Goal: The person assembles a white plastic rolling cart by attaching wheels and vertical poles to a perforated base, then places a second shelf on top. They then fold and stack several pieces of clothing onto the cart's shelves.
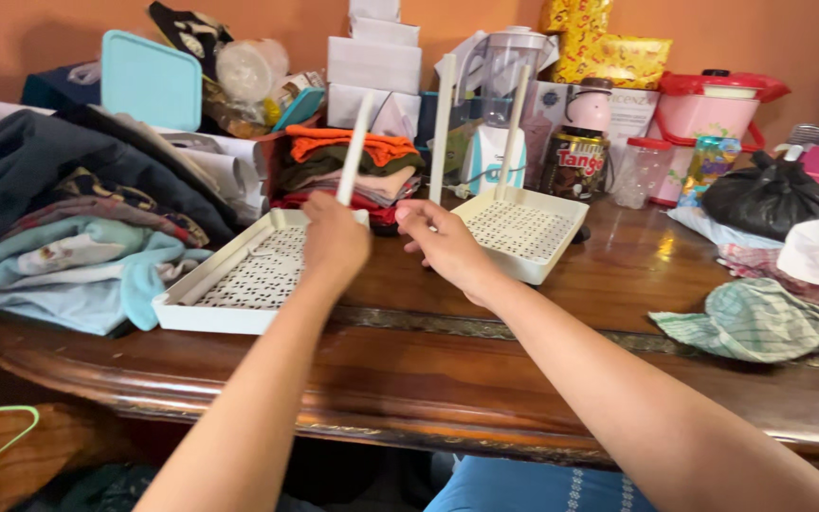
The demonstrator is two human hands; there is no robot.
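The two bare forearms fill the near part of the view, reaching away over the edge of the dark wooden table (542, 379). The left hand (334, 242) is curled shut around the lower part of a white plastic pole (354, 152), which slants up past the knuckles toward the folded clothes behind. Just under and to the outside of those fingers lies a white perforated tray (239, 275), shallow and rectangular, its far corner right at the pole's foot. The right hand (443, 242) sits close beside the left, fingers bent at the base of a second white pole (442, 128); whether they truly clamp it I cannot tell. Beyond that hand rests a second perforated tray (523, 232) with another pole standing in it. These parts look light, stiff and smooth, likely a little slippery; the poles seem best held low, near the socket, and the trays by their solid rims, not the thin holed floors. Farther out, a checked cloth (760, 318) lies crumpled.
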